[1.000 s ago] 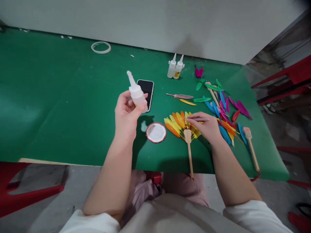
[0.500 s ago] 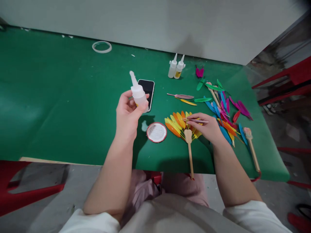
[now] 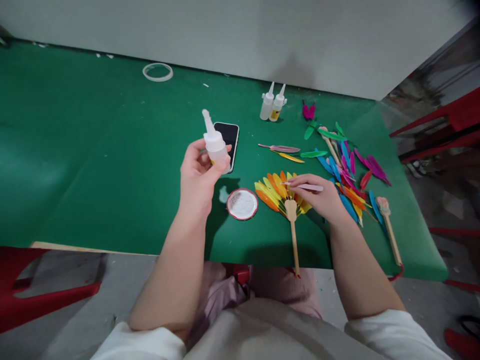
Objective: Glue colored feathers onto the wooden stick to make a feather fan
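My left hand (image 3: 200,167) is closed around a white glue bottle (image 3: 215,142), its nozzle pointing up, above a phone (image 3: 234,135). Pinched in my right hand (image 3: 315,192) is a pair of pale pink tweezers (image 3: 310,187), the tip over the feathers of a fan. This feather fan (image 3: 268,187), yellow and orange, lies flat with its wooden handle (image 3: 293,240) reaching past the table's front edge. My right fingers cover part of its right side. Between my hands lies a round, red-rimmed lid (image 3: 242,204) with whitish stuff inside.
Two more glue bottles (image 3: 267,106) stand at the back. Loose coloured feathers (image 3: 341,165) are heaped on the right, near another wooden handle (image 3: 390,232). A few single feathers (image 3: 285,149) lie behind the fan. A roll of clear tape (image 3: 157,72) rests at the back left.
The tweezers have turned slightly in my right hand, now showing a broader side. My left hand and the glue bottle stay nearly still.
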Demonstrator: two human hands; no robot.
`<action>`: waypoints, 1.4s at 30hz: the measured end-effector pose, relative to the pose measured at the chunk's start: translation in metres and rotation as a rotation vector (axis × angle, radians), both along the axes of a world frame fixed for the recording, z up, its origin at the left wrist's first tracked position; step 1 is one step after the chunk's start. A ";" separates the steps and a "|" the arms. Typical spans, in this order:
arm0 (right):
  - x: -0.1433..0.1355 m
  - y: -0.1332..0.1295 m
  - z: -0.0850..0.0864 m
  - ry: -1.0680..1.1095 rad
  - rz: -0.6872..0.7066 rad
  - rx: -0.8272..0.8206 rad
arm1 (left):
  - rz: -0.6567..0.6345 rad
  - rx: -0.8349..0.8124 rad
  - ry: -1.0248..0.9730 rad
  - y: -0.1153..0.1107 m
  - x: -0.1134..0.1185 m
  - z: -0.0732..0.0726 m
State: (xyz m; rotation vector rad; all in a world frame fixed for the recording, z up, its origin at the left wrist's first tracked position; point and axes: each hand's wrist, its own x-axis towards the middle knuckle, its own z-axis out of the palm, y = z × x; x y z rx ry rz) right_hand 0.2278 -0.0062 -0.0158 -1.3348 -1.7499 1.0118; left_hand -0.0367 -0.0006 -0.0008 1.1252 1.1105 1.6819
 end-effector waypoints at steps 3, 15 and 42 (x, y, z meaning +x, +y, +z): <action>-0.001 -0.001 0.002 0.013 0.013 -0.005 | -0.004 0.010 0.027 0.000 0.000 0.000; -0.001 0.001 0.003 -0.041 -0.062 0.034 | 0.005 -0.004 -0.018 0.000 0.001 0.001; -0.003 0.001 0.001 -0.154 -0.094 0.118 | -0.024 0.002 0.003 0.000 0.000 0.000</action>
